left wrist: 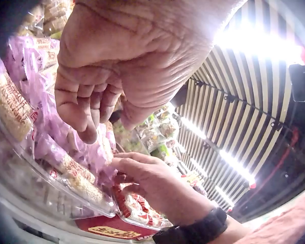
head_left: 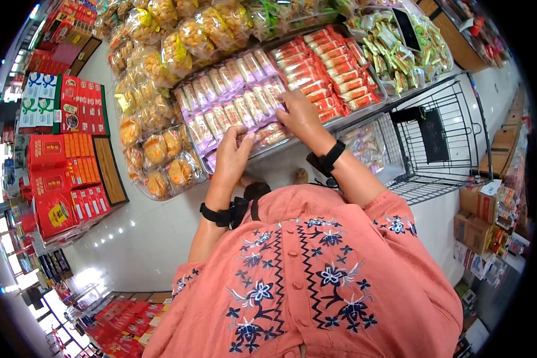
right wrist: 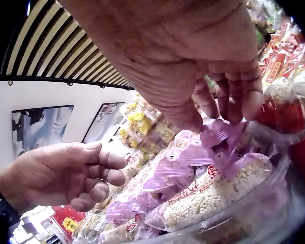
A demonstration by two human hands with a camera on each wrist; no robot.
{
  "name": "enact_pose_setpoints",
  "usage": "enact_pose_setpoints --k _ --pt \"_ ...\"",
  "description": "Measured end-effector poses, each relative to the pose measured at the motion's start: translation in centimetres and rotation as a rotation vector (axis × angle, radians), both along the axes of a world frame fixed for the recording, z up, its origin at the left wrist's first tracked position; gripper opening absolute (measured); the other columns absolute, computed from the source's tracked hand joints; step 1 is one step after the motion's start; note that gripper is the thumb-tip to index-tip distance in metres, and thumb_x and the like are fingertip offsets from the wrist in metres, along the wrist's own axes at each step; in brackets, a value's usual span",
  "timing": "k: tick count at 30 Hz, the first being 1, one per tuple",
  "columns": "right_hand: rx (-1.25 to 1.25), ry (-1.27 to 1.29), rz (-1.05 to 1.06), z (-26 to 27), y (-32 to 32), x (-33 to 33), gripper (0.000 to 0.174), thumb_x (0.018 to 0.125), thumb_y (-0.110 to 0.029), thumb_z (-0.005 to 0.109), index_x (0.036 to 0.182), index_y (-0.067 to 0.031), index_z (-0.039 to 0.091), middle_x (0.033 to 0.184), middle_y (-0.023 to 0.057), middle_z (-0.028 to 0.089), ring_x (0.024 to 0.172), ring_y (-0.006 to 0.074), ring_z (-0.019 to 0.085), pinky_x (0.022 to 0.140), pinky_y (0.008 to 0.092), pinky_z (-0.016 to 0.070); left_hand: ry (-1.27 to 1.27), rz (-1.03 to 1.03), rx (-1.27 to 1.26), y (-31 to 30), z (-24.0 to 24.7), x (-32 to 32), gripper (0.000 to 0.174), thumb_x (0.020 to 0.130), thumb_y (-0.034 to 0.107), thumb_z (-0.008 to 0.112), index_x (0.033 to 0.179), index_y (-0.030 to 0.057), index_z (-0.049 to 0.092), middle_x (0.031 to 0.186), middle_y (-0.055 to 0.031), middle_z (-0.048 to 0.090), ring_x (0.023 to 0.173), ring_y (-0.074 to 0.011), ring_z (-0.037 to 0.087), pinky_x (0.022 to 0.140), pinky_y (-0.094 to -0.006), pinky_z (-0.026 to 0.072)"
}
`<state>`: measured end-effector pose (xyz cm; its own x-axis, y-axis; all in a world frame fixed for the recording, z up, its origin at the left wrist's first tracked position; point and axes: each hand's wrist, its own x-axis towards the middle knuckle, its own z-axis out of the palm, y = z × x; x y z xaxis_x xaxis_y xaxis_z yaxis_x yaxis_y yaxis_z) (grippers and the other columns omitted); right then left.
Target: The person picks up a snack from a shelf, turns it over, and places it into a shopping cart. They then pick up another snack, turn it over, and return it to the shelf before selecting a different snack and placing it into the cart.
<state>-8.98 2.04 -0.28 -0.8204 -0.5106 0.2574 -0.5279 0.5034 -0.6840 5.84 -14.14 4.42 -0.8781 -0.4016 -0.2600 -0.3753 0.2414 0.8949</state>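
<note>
Rows of puffed rice bars point(head_left: 238, 110) in clear and purple wrappers fill a clear plastic bin. My right hand point(head_left: 304, 116) is at the right end of these rows. In the right wrist view, its thumb and curled fingers close about the purple end of a wrapper point(right wrist: 216, 132). Over the near left part of the bin is my left hand point(head_left: 232, 156), its fingers loosely bent and nothing held in them. A puffed rice bar point(right wrist: 213, 193) lies along the bin's near rim, below my right hand.
Red-wrapped bars point(head_left: 328, 74) fill the adjoining bin on the right, with green-wrapped snacks point(head_left: 394, 53) beyond. Bagged yellow snacks point(head_left: 203, 36) and round pastries point(head_left: 161, 149) are at the left. A black wire shopping cart point(head_left: 441, 131) stands close by on the right.
</note>
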Motion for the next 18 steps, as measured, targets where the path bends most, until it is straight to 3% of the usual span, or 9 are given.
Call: enact_pose_setpoints --k 3,5,7,10,11,14,18 --pt "-0.003 -0.054 -0.026 0.3 0.3 -0.1 0.03 0.087 -0.018 0.069 0.111 -0.0004 0.068 0.098 0.0231 0.063 0.094 0.0412 0.062 0.08 0.0493 0.0502 0.009 -0.031 -0.003 0.1 -0.4 -0.1 0.033 0.101 0.024 0.065 0.119 -0.0028 0.06 0.098 -0.0078 0.068 0.083 -0.0125 0.063 0.073 -0.0279 0.0521" --pt "-0.117 -0.059 -0.045 0.4 0.7 -0.8 0.029 0.088 -0.019 0.068 0.11 0.0005 0.067 0.098 0.0228 0.063 0.091 0.0395 0.063 0.078 0.0481 0.0503 0.04 -0.058 -0.005 0.5 -0.1 -0.2 0.034 0.102 0.029 0.064 0.122 0.0014 0.06 0.094 -0.0023 0.065 0.079 -0.0096 0.062 0.065 -0.0246 0.0488" --pt "-0.257 -0.116 -0.03 1.3 2.0 -1.8 0.028 0.091 -0.02 0.067 0.109 0.0015 0.066 0.095 0.0214 0.066 0.084 0.0376 0.065 0.074 0.0444 0.0518 0.051 -0.094 0.027 0.4 -0.2 -0.3 0.033 0.102 0.028 0.064 0.122 0.0016 0.06 0.094 -0.0017 0.066 0.079 -0.0093 0.062 0.065 -0.0238 0.0482" --pt "-0.543 -0.363 -0.125 3.2 5.8 -2.0 0.027 0.094 -0.021 0.065 0.109 0.0012 0.066 0.083 0.0101 0.07 0.076 0.0202 0.066 0.071 0.0333 0.0525 -0.047 -0.184 0.072 1.4 1.3 -0.8 0.031 0.103 0.027 0.061 0.122 0.0039 0.061 0.096 -0.0007 0.066 0.078 -0.0082 0.061 0.064 -0.0218 0.0449" --pt "-0.57 -0.363 -0.177 2.6 7.5 -2.3 0.027 0.095 -0.023 0.066 0.107 0.0006 0.067 0.083 0.0053 0.069 0.076 0.0125 0.064 0.07 0.0302 0.0512 -0.07 -0.204 0.083 2.1 1.9 -1.0 0.028 0.102 0.023 0.063 0.119 0.0014 0.063 0.093 -0.002 0.066 0.077 -0.0087 0.062 0.066 -0.0235 0.0491" --pt "-0.669 -0.538 -0.366 4.1 13.4 -1.9 0.023 0.098 -0.022 0.064 0.11 -0.0021 0.066 0.087 0.0032 0.069 0.072 0.0096 0.064 0.063 0.0251 0.0506 -0.179 -0.32 0.144 3.7 2.6 -1.6 0.026 0.102 0.019 0.064 0.118 -0.0018 0.063 0.089 -0.0027 0.065 0.073 -0.0092 0.062 0.066 -0.0255 0.0536" --pt "-0.735 -0.588 -0.612 -0.7 22.6 -1.0 0.025 0.1 -0.022 0.062 0.113 -0.001 0.064 0.09 0.0073 0.07 0.07 0.0096 0.065 0.057 0.0223 0.0496 -0.273 -0.478 0.168 5.9 1.6 -2.6 0.028 0.102 0.019 0.064 0.119 -0.003 0.061 0.085 -0.0018 0.062 0.07 -0.0095 0.062 0.064 -0.0257 0.0537"
